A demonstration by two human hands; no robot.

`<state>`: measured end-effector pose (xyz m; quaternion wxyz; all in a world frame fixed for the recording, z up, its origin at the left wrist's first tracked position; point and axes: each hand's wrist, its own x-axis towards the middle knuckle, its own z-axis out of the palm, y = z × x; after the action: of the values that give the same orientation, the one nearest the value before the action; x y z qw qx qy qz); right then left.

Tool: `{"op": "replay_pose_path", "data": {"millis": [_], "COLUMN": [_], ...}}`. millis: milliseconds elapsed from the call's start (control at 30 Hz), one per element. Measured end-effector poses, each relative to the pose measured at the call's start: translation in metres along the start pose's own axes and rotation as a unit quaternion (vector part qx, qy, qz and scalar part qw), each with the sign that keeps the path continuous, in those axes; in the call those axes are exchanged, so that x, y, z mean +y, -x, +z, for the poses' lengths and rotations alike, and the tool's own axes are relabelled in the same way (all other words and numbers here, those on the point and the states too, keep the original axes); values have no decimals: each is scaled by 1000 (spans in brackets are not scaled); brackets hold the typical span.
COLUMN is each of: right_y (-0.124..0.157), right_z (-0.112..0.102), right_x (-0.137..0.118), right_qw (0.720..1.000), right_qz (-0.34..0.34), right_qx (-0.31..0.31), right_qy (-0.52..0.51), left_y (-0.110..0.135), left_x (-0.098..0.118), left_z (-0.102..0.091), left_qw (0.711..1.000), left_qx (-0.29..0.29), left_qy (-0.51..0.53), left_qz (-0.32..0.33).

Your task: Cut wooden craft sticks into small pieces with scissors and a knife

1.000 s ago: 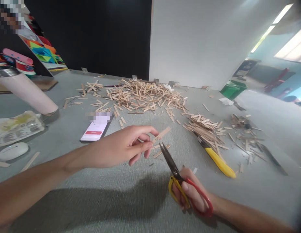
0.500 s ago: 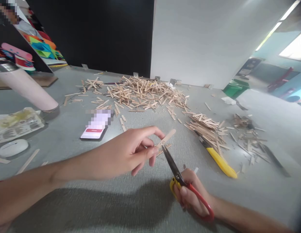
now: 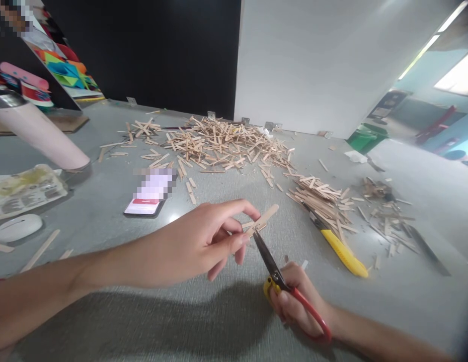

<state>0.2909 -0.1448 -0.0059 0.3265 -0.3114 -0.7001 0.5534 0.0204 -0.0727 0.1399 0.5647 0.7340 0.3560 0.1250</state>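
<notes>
My left hand (image 3: pixel 204 241) pinches a short wooden craft stick (image 3: pixel 264 218) between thumb and fingers, holding it above the grey table (image 3: pixel 143 311). My right hand (image 3: pixel 298 301) grips the red and yellow handles of a pair of scissors (image 3: pixel 274 269). The dark blades point up and left, and their tips meet the stick just beside my left fingertips. A few cut stick pieces lie on the table under the stick.
A big heap of craft sticks (image 3: pixel 219 143) lies at the back, a smaller pile (image 3: pixel 320 196) to the right with a yellow-handled cutter (image 3: pixel 337 246). A phone (image 3: pixel 149 193), a white mouse (image 3: pixel 17 227), a pink tumbler (image 3: pixel 37 133) and a plastic packet (image 3: pixel 24 186) sit left.
The scissor tips have risen up to the stick and the blades have closed on it. My left hand has shifted slightly right and down with the stick.
</notes>
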Motion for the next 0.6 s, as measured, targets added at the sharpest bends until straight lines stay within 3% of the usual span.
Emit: {"op": "replay_pose_path", "data": {"millis": [600], "right_y": [-2], "right_z": [-2], "right_x": [-3], "right_qw": [1000], "right_qz": [8], "right_qx": [-1], "right_qy": [16], "left_y": [0], "left_x": [-6], "left_z": [-1], "left_qw": [999], "left_qx": [19], "left_qy": [-42], "left_qz": [14]}}
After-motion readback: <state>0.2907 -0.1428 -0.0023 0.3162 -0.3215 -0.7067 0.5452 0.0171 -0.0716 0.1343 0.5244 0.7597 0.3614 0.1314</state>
